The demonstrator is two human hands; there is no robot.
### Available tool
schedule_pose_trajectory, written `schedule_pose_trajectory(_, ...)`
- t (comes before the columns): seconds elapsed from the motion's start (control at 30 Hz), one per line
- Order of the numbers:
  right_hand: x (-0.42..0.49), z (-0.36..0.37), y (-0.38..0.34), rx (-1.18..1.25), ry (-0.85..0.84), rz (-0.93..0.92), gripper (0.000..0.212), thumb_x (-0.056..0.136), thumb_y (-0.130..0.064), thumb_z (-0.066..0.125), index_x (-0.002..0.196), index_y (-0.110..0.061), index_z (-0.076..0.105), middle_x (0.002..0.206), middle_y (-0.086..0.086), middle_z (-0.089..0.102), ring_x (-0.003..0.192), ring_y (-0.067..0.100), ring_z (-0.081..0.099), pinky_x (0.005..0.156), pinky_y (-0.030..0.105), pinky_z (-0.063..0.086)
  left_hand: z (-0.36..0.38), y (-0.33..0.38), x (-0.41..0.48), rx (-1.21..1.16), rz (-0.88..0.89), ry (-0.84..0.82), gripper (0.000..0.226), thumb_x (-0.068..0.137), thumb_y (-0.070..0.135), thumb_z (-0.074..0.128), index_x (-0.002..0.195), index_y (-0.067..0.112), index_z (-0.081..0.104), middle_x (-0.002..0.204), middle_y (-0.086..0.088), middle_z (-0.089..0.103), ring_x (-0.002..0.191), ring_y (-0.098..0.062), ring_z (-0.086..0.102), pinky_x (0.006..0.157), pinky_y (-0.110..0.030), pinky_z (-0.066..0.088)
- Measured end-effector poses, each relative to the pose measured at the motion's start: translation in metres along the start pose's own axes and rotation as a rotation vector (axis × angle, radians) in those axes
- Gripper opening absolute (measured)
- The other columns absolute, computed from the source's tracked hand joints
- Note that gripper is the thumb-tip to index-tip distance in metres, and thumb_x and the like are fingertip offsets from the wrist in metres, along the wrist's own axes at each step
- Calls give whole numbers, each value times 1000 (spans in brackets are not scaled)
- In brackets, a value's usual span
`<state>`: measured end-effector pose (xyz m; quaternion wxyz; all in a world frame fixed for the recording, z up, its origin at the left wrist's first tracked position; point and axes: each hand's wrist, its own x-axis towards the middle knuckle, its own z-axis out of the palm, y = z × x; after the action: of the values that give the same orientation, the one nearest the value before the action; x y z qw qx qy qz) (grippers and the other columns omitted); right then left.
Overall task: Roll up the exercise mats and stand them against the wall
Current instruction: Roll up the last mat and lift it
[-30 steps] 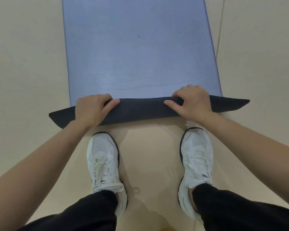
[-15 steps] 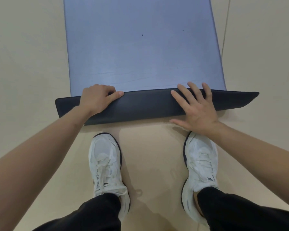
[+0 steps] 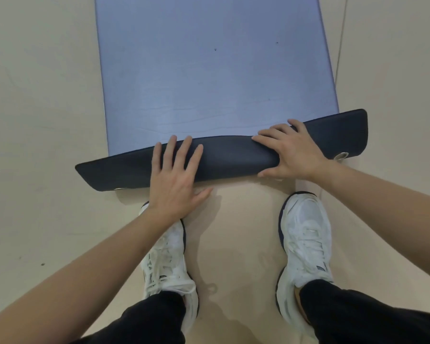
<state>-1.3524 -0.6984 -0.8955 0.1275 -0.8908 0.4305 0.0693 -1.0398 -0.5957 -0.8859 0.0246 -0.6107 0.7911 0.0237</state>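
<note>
Blue-grey foam on the upper face, dark navy on the underside: exercise mat [image 3: 209, 70] spread flat on the beige floor [image 3: 35, 95], running from just ahead of the feet out past the top of the view. Near end turned over onto itself into a low dark roll [image 3: 229, 155], skewed rather than square to the mat, left end nearer the feet, right end farther off, both ends jutting beyond the mat's side edges. Small metal eyelet [image 3: 341, 155] near the right end of the roll, second eyelet [image 3: 118, 189] at the left end's near edge. Left hand [image 3: 176, 177] laid flat on the roll left of its middle, fingers straight and spread, tips reaching the far fold, thumb out to the right over the floor; pressing, gripping nothing. Right hand [image 3: 292, 150] clasping the roll right of its middle, fingers bent over the far edge, thumb tucked against the near edge. White left shoe [image 3: 170, 256] and right shoe [image 3: 305, 244] planted on the floor just behind the roll. Black trousers [image 3: 358, 319] at the bottom of the view. Thin floor seam [image 3: 341, 45] to the right of the mat, tiny dark speck [image 3: 42, 264] on the floor far left
</note>
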Motion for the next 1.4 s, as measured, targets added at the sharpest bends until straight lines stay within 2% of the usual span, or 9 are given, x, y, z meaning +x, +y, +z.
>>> schedule_pose_trajectory(0.2,15,-14,5,142,-187,66,96,65,-86,57,147,-36,50,142,-12,57,135,20,39,119,48,18,10,-19,24,-15,42,-82,94,82,80,59,151,17,50,154,-10,52,143,-39,44,124,-59,23)
schedule_pose_trajectory(0.4,-8,-12,-10,-64,104,97,96,75,-82,55,149,-21,48,143,13,47,135,36,37,120,61,17,7,-28,37,-47,109,-71,89,84,86,47,141,17,56,135,-4,65,115,-31,61,109,-47,42)
schedule_pose_trajectory(0.53,-18,6,-19,-178,194,144,103,79,-88,48,151,-14,47,153,13,48,145,40,36,120,69,16,-11,-28,44,-135,42,-163,79,84,85,46,135,26,56,118,3,69,104,-25,61,94,-40,46)
schedule_pose_trajectory(0.63,-12,6,-16,-152,231,105,96,81,-88,47,137,-10,59,135,14,61,127,38,54,114,60,33,-22,-28,49,-194,6,-277,68,84,84,49,131,35,54,113,11,67,103,-18,59,81,-38,44)
schedule_pose_trajectory(0.73,-10,-8,-20,-84,143,105,93,82,-91,31,117,-12,66,105,9,67,96,30,63,90,44,47,-31,-35,53,-261,-17,-388,63,81,87,49,122,40,54,105,15,67,96,-16,60,77,-38,40)
schedule_pose_trajectory(0.8,-12,-20,-28,-21,35,174,94,78,-96,23,109,-19,66,94,1,64,85,23,61,75,36,47,-40,-44,58,-273,-1,-465,70,70,95,41,114,43,56,93,15,67,85,-12,62,73,-35,40)
schedule_pose_trajectory(0.97,-15,-45,-37,92,-141,175,83,70,-100,27,84,-26,60,74,-9,62,70,15,58,63,32,40,-59,-61,50,-397,-2,-608,74,58,101,40,103,45,60,83,14,67,78,-5,61,70,-30,43)
schedule_pose_trajectory(1.2,8,-49,-37,209,-255,112,76,76,-91,48,68,-16,52,62,-1,55,63,17,54,57,34,37,-40,-41,11,-150,-105,-270,79,76,97,27,106,32,62,97,11,63,92,-18,58,69,-35,38)
schedule_pose_trajectory(1.4,44,-49,-28,288,-383,137,74,74,-89,57,71,-15,60,67,2,61,69,22,61,63,37,45,-9,-3,-22,-112,-191,-15,80,95,76,42,135,9,60,118,-12,68,104,-36,60,98,-49,43)
